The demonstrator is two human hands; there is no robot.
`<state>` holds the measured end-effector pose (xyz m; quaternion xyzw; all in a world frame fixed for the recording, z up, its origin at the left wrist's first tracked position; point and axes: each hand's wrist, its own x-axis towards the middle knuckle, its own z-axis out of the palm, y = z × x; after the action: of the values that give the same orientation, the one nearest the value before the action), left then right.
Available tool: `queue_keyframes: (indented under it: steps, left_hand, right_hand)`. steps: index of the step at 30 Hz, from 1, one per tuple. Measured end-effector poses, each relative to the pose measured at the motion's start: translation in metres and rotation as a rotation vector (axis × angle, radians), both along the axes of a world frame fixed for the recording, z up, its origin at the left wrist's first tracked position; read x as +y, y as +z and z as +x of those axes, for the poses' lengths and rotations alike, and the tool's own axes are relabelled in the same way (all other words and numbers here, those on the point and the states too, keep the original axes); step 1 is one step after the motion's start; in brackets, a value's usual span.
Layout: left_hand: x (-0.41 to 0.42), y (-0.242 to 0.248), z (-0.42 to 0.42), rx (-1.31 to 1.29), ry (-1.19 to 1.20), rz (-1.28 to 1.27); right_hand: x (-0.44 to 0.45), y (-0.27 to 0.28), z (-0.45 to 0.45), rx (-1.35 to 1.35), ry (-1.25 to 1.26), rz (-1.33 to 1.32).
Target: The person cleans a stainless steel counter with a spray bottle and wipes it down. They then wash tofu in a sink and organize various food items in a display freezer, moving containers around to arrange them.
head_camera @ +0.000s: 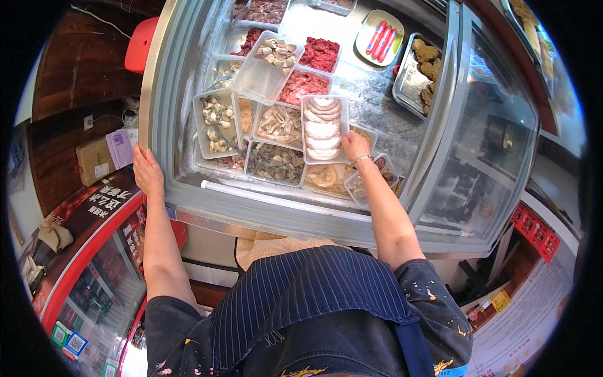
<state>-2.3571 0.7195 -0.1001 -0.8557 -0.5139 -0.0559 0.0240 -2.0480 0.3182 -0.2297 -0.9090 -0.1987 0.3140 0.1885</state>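
My right hand, a bracelet at its wrist, grips the right edge of a clear plastic tub of pale sliced food. This tub rests on or just above other tubs in a display freezer; I cannot tell which. Under and beside it are a tub of flat beige pieces, a tub of dark chopped pieces and a tub of pale strips. A small tub of dark round pieces stands by my right forearm. My left hand lies against the freezer's left rim, fingers extended, holding nothing.
A tilted tub of pale chunks overlaps tubs of red meat. Farther back are a plate with red-wrapped sausages and a metal tray of brown pieces. The sliding glass lid covers the right side. A red-framed drinks cooler stands left.
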Motion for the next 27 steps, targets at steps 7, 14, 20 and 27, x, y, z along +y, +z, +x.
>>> queue_keyframes:
  steps: [7,14,20,27]
  left_hand:
    - [0.003,0.001,-0.016,0.017,0.025,0.022]
    - [0.007,-0.01,-0.009,0.001,-0.055,0.054]
    - [0.006,-0.011,-0.012,0.027,-0.028,0.026]
    - [0.007,-0.01,-0.011,0.027,-0.028,0.044]
  right_hand:
    - [-0.024,0.002,0.045,0.215,-0.446,0.118]
    - [-0.003,-0.038,0.094,0.547,-0.871,0.358]
    - [-0.022,-0.038,0.066,0.265,-0.157,0.037]
    - [-0.042,0.05,0.04,0.15,0.512,-0.45]
